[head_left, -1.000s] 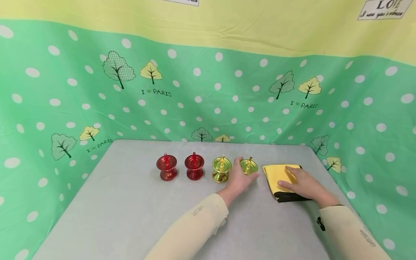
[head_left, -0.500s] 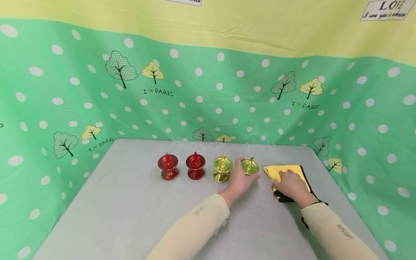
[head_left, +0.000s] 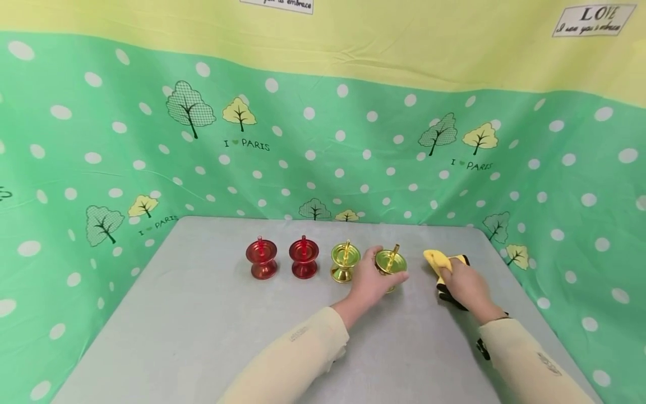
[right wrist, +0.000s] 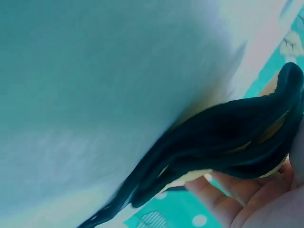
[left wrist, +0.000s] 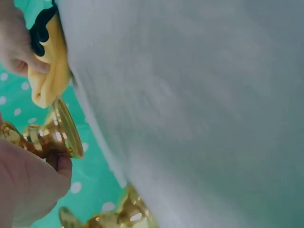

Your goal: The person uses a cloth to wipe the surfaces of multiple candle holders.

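My left hand grips a shiny gold candle holder with a central stem, its fingers and thumb round the body below the dish. In the left wrist view the candle holder's flared base shows apart from the grey tabletop. To the right, my right hand holds a yellow cloth with black edging, bunched between thumb and fingers. The right wrist view shows the cloth's black folds over the fingers. Another gold candle holder stands just left of my left hand.
Two red candle holders, one beside the gold one and another farther left, stand upright in the same row. A grey-covered table lies below, with a green dotted curtain behind its back edge and along both sides.
My right hand has come down on the flat folded cloth, gripped it and bunched it up. The gold candle holder in my left hand has shifted slightly toward me and tilted.
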The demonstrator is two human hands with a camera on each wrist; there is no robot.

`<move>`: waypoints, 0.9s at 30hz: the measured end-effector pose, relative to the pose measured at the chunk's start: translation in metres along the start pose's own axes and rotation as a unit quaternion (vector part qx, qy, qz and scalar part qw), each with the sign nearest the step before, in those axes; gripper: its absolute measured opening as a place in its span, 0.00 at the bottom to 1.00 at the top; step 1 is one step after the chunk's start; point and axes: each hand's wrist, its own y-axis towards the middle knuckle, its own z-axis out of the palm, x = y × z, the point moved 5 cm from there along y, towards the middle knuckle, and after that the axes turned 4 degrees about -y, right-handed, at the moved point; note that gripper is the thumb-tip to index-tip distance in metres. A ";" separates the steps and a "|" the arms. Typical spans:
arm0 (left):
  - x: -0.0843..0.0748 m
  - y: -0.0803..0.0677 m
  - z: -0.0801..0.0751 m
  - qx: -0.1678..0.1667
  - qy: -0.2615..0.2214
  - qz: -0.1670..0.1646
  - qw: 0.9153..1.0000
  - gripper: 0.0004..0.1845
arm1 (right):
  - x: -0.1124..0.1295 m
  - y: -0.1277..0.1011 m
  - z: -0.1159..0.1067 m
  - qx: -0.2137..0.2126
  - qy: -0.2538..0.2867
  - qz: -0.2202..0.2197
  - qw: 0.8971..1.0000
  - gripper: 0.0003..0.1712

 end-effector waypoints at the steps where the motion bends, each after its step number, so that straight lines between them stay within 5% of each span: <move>1: -0.003 -0.003 -0.004 0.005 0.007 0.008 1.000 0.48 | -0.004 0.000 -0.003 -0.005 0.009 0.001 1.000 0.23; 8: -0.025 -0.023 -0.042 0.048 0.073 0.056 0.995 0.51 | -0.025 -0.009 -0.032 -0.049 0.126 0.037 0.990 0.26; 15: -0.025 -0.043 -0.096 0.052 0.137 0.087 0.985 0.51 | -0.004 -0.028 -0.053 -0.049 0.279 0.087 0.955 0.33; 19: -0.024 -0.048 -0.124 0.042 0.187 0.106 0.976 0.51 | 0.024 -0.040 -0.057 -0.062 0.331 0.054 0.940 0.30; 27: -0.030 -0.050 -0.159 0.020 0.222 0.090 0.971 0.52 | 0.084 -0.061 -0.061 -0.152 0.319 -0.085 0.932 0.20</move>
